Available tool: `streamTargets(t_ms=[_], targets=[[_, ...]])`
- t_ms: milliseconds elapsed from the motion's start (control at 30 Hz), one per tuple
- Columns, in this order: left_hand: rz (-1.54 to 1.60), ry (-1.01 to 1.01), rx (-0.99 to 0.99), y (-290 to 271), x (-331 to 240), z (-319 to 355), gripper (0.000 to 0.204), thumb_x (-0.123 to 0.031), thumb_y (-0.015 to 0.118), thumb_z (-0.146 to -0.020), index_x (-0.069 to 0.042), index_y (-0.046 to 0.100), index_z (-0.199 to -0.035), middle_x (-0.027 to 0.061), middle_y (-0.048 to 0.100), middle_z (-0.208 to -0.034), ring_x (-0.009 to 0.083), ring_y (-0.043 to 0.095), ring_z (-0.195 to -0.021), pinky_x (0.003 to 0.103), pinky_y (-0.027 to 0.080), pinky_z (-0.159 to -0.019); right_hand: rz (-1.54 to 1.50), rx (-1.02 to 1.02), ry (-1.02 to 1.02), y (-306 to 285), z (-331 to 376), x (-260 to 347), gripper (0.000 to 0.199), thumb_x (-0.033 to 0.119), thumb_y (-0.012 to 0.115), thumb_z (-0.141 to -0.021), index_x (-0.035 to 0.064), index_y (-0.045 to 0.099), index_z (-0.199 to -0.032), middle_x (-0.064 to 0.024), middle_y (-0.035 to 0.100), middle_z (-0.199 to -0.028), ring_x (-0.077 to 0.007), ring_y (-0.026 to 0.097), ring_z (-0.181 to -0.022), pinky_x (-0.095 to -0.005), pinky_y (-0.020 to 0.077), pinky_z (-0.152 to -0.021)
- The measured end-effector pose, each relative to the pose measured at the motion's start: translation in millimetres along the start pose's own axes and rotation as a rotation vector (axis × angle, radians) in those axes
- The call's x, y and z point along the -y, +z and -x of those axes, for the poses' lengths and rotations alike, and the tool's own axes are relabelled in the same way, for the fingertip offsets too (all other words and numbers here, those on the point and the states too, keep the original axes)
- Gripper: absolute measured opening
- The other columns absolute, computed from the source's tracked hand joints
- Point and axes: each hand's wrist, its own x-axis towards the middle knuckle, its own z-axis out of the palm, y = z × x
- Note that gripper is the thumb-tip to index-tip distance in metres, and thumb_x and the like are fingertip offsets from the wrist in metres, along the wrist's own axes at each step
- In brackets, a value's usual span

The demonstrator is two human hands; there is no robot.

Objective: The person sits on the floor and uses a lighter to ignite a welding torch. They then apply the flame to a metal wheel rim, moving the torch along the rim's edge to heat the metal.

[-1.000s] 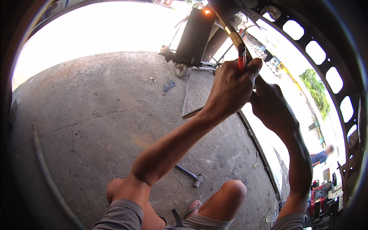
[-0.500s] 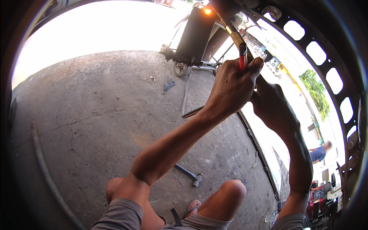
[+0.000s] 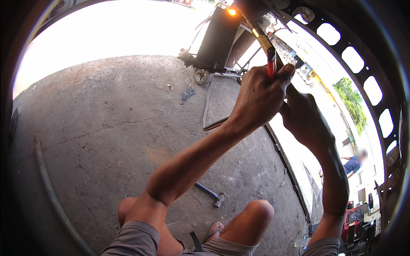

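Raised in front of me, my left hand (image 3: 261,91) is closed around the red hose end of a gas torch (image 3: 265,42), which has a worn brass-coloured body. An orange flame (image 3: 232,12) glows at its tip, beside a dark part at the top of the view. Close beside it, my right hand (image 3: 305,114) is also raised, its fingers curled. What it grips is hidden behind the hand; a dark bar runs down toward it. Dark and reddish hoses (image 3: 215,124) show behind my left wrist.
A wheeled cart (image 3: 218,40) with a dark panel stands ahead. On the concrete floor (image 3: 106,111) lie a hammer (image 3: 213,195), a small blue-grey piece (image 3: 188,94) and a long pipe (image 3: 53,196). A perforated metal frame (image 3: 363,59) curves along the right. Farther off is a person (image 3: 353,164).
Both hands and the torch stay almost in place, with the flame still lit. The distant person at the right has shifted slightly.
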Motion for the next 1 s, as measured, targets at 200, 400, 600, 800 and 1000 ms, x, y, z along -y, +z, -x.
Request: streamTargets(t_ms=[200, 400, 600, 800, 1000], targets=[[-0.012, 0.0, 0.005, -0.7, -0.1, 1.0, 0.057, -0.038, 0.061, -0.111, 0.004, 0.06, -0.073, 0.0112, 0.053, -0.056, 0.0162, 0.048, -0.055, 0.043, 0.039, -0.055, 0.021, -0.032, 0.005, 0.6, 1.3, 2.7, 0.022, 0.011, 0.069, -0.105, 0.0087, 0.069, -0.127, -0.0142, 0.076, -0.077, -0.0251, 0.074, -0.062, -0.041, 0.0567, -0.06], [-0.017, 0.013, -0.004, -0.2, -0.7, 0.8, 0.057, -0.039, 0.061, -0.11, 0.004, 0.06, -0.073, 0.0119, 0.054, -0.056, 0.0171, 0.049, -0.054, 0.044, 0.04, -0.056, 0.044, -0.067, -0.028, 4.0, 1.1, 0.1, 0.021, 0.013, 0.069, -0.105, 0.0107, 0.068, -0.126, -0.0142, 0.074, -0.074, -0.0258, 0.073, -0.06, -0.0421, 0.0564, -0.059], [-0.022, -0.011, 0.0, -0.9, -2.8, 1.7, 0.057, -0.039, 0.061, -0.11, 0.004, 0.061, -0.073, 0.0122, 0.054, -0.056, 0.0171, 0.049, -0.054, 0.044, 0.04, -0.056, 0.034, -0.072, -0.037, 3.2, 3.0, 0.7, 0.022, 0.013, 0.069, -0.105, 0.0108, 0.067, -0.127, -0.0144, 0.074, -0.074, -0.0273, 0.073, -0.061, -0.0433, 0.0564, -0.059], [-0.01, -0.011, 0.003, -1.0, -3.7, 1.8, 0.057, -0.039, 0.061, -0.11, 0.004, 0.06, -0.072, 0.0124, 0.054, -0.056, 0.0176, 0.05, -0.054, 0.044, 0.04, -0.055, 0.014, -0.043, -0.041, 0.4, 3.5, 3.7, 0.025, 0.014, 0.067, -0.105, 0.0074, 0.065, -0.129, -0.0184, 0.073, -0.077, -0.0332, 0.074, -0.065, -0.047, 0.0561, -0.064], [-0.042, -0.028, -0.008, -1.7, -7.3, 3.1, 0.058, -0.039, 0.061, -0.109, 0.004, 0.059, -0.071, 0.0126, 0.054, -0.056, 0.0182, 0.051, -0.054, 0.045, 0.04, -0.056, -0.004, -0.03, -0.024, 1.9, 1.4, 3.1, 0.033, 0.019, 0.064, -0.106, 0.0023, 0.06, -0.134, -0.0242, 0.07, -0.076, -0.0429, 0.073, -0.069, -0.0534, 0.0545, -0.069]])
